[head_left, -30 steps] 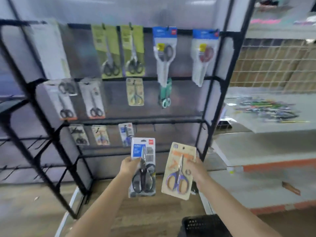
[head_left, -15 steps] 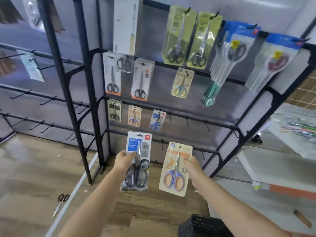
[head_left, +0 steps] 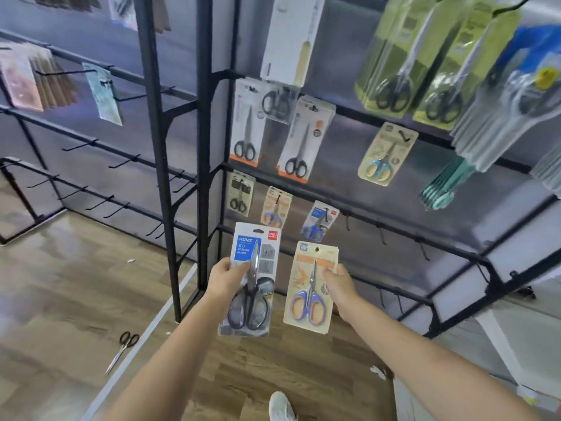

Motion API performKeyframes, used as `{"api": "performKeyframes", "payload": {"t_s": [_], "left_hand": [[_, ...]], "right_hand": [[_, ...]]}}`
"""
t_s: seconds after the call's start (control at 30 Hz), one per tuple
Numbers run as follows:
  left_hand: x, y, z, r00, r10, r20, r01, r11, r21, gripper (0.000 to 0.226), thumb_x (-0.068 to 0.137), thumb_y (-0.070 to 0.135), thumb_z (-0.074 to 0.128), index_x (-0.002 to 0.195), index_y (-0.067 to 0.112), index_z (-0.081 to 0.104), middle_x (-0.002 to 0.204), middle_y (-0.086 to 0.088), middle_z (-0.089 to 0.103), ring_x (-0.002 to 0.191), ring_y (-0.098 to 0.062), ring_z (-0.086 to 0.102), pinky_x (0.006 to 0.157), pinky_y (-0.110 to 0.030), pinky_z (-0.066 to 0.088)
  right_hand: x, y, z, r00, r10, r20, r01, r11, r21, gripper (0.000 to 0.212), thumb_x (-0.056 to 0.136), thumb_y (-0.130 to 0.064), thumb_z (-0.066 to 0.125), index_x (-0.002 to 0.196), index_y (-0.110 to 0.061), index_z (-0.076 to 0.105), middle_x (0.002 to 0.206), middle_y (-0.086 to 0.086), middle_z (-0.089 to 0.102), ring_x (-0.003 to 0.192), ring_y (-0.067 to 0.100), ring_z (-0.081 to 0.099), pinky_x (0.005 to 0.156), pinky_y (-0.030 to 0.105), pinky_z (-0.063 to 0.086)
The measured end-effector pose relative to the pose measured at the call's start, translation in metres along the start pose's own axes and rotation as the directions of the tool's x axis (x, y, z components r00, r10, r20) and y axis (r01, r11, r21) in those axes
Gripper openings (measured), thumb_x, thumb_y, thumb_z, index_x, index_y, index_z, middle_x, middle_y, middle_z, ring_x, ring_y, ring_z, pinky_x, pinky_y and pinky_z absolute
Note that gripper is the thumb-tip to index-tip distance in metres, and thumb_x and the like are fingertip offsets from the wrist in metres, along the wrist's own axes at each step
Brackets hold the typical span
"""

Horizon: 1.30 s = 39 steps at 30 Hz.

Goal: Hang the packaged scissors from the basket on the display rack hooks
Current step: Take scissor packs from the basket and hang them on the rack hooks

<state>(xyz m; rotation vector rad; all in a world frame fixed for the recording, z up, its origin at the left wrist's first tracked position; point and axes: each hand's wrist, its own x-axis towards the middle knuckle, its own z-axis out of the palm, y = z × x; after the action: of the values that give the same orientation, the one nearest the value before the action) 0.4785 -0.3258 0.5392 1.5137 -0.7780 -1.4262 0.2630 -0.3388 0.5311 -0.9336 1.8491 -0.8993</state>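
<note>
Shelving comes first: the black display rack fills the upper frame, its rails already carrying packaged scissors in rows, with several bare hooks along the lower rail to the right of a small blue pack. Below it runs a wooden floor where one loose pair of scissors lies unpackaged. The basket is not in view.

Both arms reach forward, each hand holding a pack upright and side by side, the cards near each other but not touching. The left hand grips the larger white-and-blue pack by its left edge, thumb across the front over the black-handled scissors. The right hand pinches the smaller cream pack with purple-handled scissors along its right edge.

The step in hand looks like choosing hooks and threading the cards on. To do it well, each pack should probably go beside its like: the cream one seems to match a similar card on the lower rail, though blur keeps me from being sure. The hang hole at the top of the cream card is small, so the card wants to be held square to the hook tip, then slid back along it. Hanging one pack at a time would likely be steadier, since each hand holds only an edge.
</note>
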Motion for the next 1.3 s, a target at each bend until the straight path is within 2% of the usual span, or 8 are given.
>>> {"api": "performKeyframes", "payload": {"t_s": [0.2, 0.33, 0.53, 0.67, 0.8, 0.93, 1.1, 1.3], "left_hand": [[0.056, -0.017, 0.002, 0.999, 0.037, -0.024, -0.038, 0.999, -0.016, 0.011, 0.091, 0.015, 0.059, 0.096, 0.006, 0.057, 0.085, -0.006, 0.064, 0.071, -0.013, 0.061, 0.057, -0.022, 0.047], [0.093, -0.034, 0.005, 0.995, 0.099, -0.01, -0.099, 0.995, 0.021, 0.013, 0.09, 0.012, 0.059, 0.099, 0.002, 0.06, 0.081, -0.003, 0.064, 0.068, -0.009, 0.059, 0.051, -0.015, 0.047], [0.133, -0.067, 0.008, 0.999, 0.044, 0.016, -0.043, 0.998, -0.041, 0.017, 0.09, 0.016, 0.06, 0.101, 0.003, 0.06, 0.093, -0.013, 0.069, 0.077, -0.02, 0.067, 0.063, -0.029, 0.054], [0.158, -0.077, 0.011, 0.999, 0.051, -0.002, -0.051, 0.997, -0.064, 0.014, 0.09, 0.016, 0.061, 0.099, 0.006, 0.06, 0.093, -0.012, 0.07, 0.083, -0.025, 0.069, 0.075, -0.039, 0.057], [0.172, -0.087, 0.017, 0.999, 0.037, -0.01, -0.037, 0.997, -0.063, 0.007, 0.09, 0.016, 0.06, 0.093, 0.009, 0.059, 0.091, -0.011, 0.069, 0.084, -0.025, 0.068, 0.074, -0.039, 0.057], [0.182, -0.099, 0.023, 1.0, 0.025, -0.018, -0.026, 0.997, -0.073, 0.004, 0.089, 0.013, 0.061, 0.088, 0.009, 0.061, 0.093, -0.015, 0.07, 0.088, -0.03, 0.068, 0.082, -0.047, 0.055], [0.19, -0.106, 0.026, 1.0, 0.003, 0.001, -0.003, 0.994, -0.109, 0.007, 0.09, 0.013, 0.061, 0.091, 0.006, 0.06, 0.093, -0.016, 0.07, 0.087, -0.032, 0.068, 0.081, -0.047, 0.056], [0.2, -0.11, 0.026, 1.0, 0.003, -0.001, -0.003, 0.993, -0.117, 0.009, 0.09, 0.014, 0.06, 0.095, 0.007, 0.062, 0.091, -0.012, 0.072, 0.086, -0.03, 0.069, 0.077, -0.044, 0.057]], "right_hand": [[0.079, -0.014, 0.058, 0.994, -0.109, 0.03, 0.112, 0.985, -0.128, 0.015, 0.098, -0.021, 0.038, 0.109, -0.014, 0.045, 0.104, 0.004, 0.055, 0.099, 0.025, 0.055, 0.087, 0.04, 0.046], [0.134, -0.016, 0.095, 0.978, -0.202, 0.044, 0.207, 0.96, -0.189, 0.02, 0.095, -0.024, 0.039, 0.107, -0.01, 0.045, 0.085, 0.003, 0.049, 0.08, 0.022, 0.051, 0.078, 0.041, 0.043], [0.179, -0.019, 0.123, 0.968, -0.251, 0.018, 0.246, 0.931, -0.269, 0.025, 0.101, -0.02, 0.033, 0.119, -0.004, 0.041, 0.104, 0.008, 0.05, 0.093, 0.023, 0.049, 0.074, 0.03, 0.036], [0.213, -0.024, 0.13, 0.963, -0.267, -0.023, 0.253, 0.934, -0.252, 0.026, 0.1, -0.022, 0.033, 0.118, -0.004, 0.042, 0.116, 0.014, 0.056, 0.095, 0.026, 0.054, 0.083, 0.038, 0.045], [0.238, -0.029, 0.136, 0.944, -0.328, -0.03, 0.305, 0.906, -0.292, 0.026, 0.101, -0.02, 0.033, 0.119, -0.003, 0.042, 0.119, 0.015, 0.054, 0.109, 0.031, 0.053, 0.091, 0.04, 0.043], [0.254, -0.025, 0.142, 0.946, -0.32, -0.045, 0.298, 0.918, -0.264, 0.026, 0.101, -0.022, 0.032, 0.119, -0.004, 0.041, 0.123, 0.015, 0.054, 0.109, 0.031, 0.054, 0.09, 0.039, 0.044], [0.264, -0.021, 0.144, 0.934, -0.353, -0.049, 0.325, 0.901, -0.288, 0.027, 0.102, -0.022, 0.032, 0.121, -0.004, 0.041, 0.123, 0.013, 0.055, 0.105, 0.027, 0.054, 0.077, 0.031, 0.039], [0.281, -0.028, 0.15, 0.947, -0.315, -0.063, 0.288, 0.919, -0.27, 0.029, 0.102, -0.023, 0.032, 0.122, -0.004, 0.041, 0.121, 0.012, 0.054, 0.106, 0.027, 0.054, 0.085, 0.036, 0.044]]}}
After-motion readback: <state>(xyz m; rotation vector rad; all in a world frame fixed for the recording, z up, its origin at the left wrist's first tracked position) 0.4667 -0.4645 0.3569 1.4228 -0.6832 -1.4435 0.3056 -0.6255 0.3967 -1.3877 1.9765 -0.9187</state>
